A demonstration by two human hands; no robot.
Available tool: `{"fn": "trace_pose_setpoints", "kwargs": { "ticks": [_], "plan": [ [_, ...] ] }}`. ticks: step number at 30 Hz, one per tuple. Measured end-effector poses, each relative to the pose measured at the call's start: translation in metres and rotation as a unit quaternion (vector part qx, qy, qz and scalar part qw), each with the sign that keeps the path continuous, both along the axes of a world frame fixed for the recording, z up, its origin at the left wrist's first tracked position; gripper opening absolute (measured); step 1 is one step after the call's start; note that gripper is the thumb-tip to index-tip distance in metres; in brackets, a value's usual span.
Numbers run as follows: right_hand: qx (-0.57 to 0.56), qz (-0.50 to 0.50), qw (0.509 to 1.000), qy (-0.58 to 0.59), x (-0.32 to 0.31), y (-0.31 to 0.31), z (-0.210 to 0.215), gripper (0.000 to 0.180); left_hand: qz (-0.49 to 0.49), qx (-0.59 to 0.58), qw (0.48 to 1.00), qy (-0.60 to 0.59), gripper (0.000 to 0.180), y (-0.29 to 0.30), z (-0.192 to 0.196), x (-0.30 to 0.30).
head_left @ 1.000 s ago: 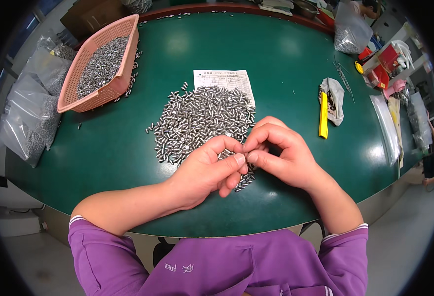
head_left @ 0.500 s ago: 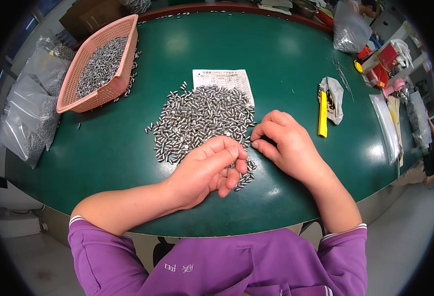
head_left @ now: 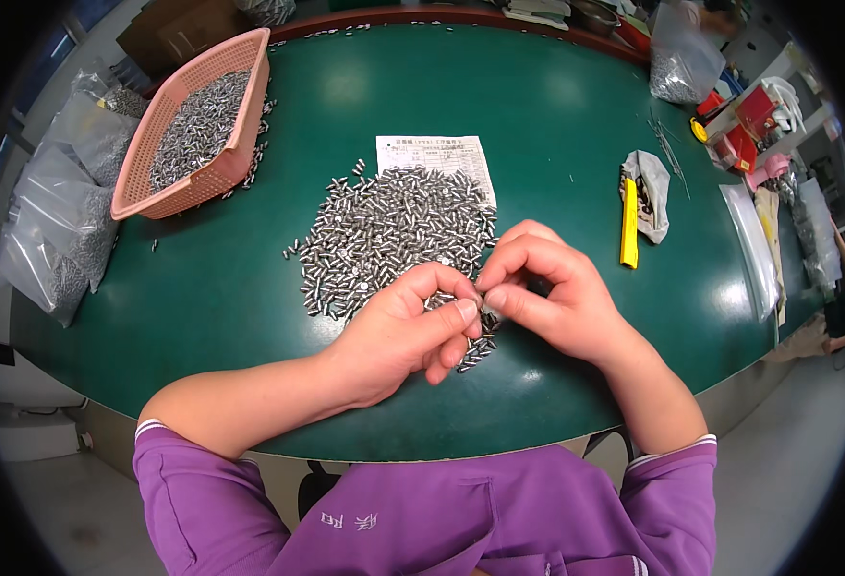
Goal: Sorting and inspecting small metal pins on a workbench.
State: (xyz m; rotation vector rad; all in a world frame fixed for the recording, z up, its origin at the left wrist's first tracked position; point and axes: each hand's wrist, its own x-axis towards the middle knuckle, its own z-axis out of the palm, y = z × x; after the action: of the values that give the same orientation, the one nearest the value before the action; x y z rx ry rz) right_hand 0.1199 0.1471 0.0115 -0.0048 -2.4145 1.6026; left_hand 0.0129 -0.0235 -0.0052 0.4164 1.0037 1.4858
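Though partly hidden, white label (head_left: 435, 156) under pins (head_left: 394, 230).

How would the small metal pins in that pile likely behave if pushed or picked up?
The metal pins look like short shiny cylinders, so they would probably roll and scatter when pushed; strays already lie off the heap. Smooth and tiny, they likely slip unless pinched, as the left hand and right hand do at their fingertips.

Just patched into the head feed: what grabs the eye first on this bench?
The big heap of small shiny metal pins at the middle of the green table, lying partly on a printed paper sheet. At its near edge the left hand and right hand meet fingertip to fingertip over a few pins. Far left, a pink basket holds more.
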Motion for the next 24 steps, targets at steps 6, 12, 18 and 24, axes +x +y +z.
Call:
{"fn": "trace_pose_setpoints", "kwargs": {
  "ticks": [6, 12, 18, 24],
  "plan": [
    [0.227, -0.083, 0.970, 0.012, -0.003, 0.014, -0.015, 0.012, 0.001, 0.002, 0.999, -0.037, 0.018, 0.001, 0.002, -0.001],
    [0.301, -0.085, 0.950, 0.007, -0.003, 0.011, -0.014, 0.012, 0.009, 0.003, 0.999, -0.043, 0.019, 0.001, 0.002, -0.002],
    [0.188, -0.075, 0.979, -0.011, -0.002, 0.009, -0.011, 0.011, -0.010, 0.011, 0.999, -0.031, 0.011, 0.000, -0.001, -0.002],
    [0.000, 0.000, 1.000, -0.010, 0.001, -0.005, -0.002, 0.009, -0.001, -0.013, 1.000, -0.008, 0.014, 0.001, 0.005, 0.001]
  ]
}}
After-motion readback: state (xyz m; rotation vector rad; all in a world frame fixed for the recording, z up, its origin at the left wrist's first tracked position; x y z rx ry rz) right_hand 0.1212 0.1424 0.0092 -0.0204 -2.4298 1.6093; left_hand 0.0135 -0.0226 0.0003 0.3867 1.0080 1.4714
